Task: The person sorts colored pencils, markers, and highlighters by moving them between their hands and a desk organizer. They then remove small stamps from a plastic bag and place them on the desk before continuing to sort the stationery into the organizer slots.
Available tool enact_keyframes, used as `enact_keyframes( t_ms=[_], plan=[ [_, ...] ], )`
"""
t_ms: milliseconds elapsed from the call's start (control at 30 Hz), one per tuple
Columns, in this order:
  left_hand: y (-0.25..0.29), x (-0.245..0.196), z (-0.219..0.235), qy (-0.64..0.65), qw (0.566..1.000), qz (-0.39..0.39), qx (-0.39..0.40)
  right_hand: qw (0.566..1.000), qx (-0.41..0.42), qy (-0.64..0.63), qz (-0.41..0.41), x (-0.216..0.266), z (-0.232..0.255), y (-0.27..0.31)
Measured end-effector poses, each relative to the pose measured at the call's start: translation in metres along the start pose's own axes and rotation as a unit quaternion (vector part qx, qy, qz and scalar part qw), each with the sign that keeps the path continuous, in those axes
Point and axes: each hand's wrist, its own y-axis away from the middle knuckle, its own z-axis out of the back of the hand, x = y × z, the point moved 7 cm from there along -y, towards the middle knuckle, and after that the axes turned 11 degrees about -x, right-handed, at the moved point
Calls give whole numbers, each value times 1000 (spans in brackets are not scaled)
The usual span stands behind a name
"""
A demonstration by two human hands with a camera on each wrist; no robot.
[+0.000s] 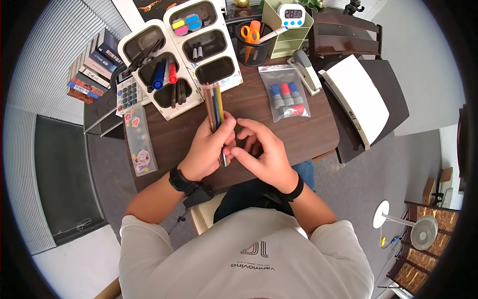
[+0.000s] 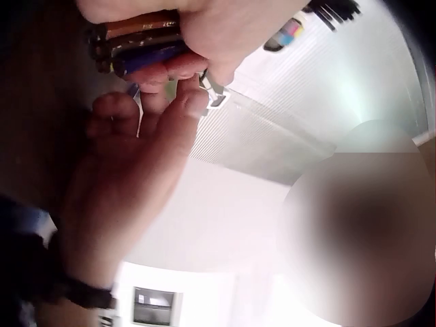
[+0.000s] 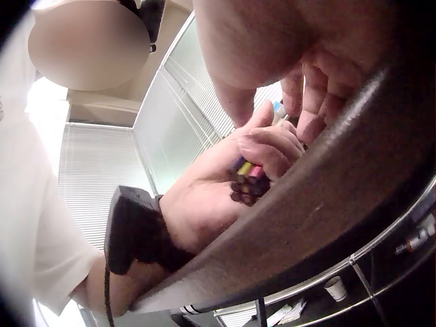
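Observation:
A bundle of colored pencils (image 1: 216, 105) stands out of my left hand (image 1: 205, 148), which grips it with thumb and fingers above the desk's near side. The pencils' lower ends show below the fingers; the right wrist view shows several ends bunched together (image 3: 249, 182). Close beside the bundle, my right hand (image 1: 269, 155) has its fingers loosely bent, thumb tip right by the lower ends. Nothing is held in it. Beyond the pencils stands a white organizer (image 1: 184, 70) with markers (image 1: 159, 74), dark pens (image 1: 144, 55) and sticky tabs (image 1: 187, 24) in its compartments.
On the dark wooden desk (image 1: 174, 134) lie a clear pencil case (image 1: 139, 134), a calculator (image 1: 129, 93), a bag of capped bottles (image 1: 285, 94) and a stapler (image 1: 304, 74). A mesh cup (image 1: 252, 52) with orange scissors stands at the back, near a timer (image 1: 291, 16).

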Motion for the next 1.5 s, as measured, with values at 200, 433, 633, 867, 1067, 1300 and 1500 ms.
enact_keyframes(
  t_ms=[200, 433, 633, 867, 1067, 1300, 1500],
  plan=[
    [3, 22, -5, 134, 975, 171, 43, 993, -38, -103, -38, -21, 5, 9],
    [-5, 19, -4, 151, 982, 117, -1, 993, -23, 75, 91, 9, 9, 8],
    [-3, 19, -3, 146, 984, 99, 4, 980, -13, 155, 126, 14, 5, 23],
    [0, 16, -5, 161, 983, 92, -8, 988, -65, 99, 102, 18, 24, 29],
    [3, 18, -3, 175, 978, 109, -45, 956, -156, 153, 197, 47, 39, -11],
    [1, 26, 3, 191, 973, 115, -56, 952, -44, 203, 223, 36, -26, -87],
    [5, 25, 3, 170, 977, 117, -51, 949, 18, 230, 213, 29, -48, -89]
  ],
)
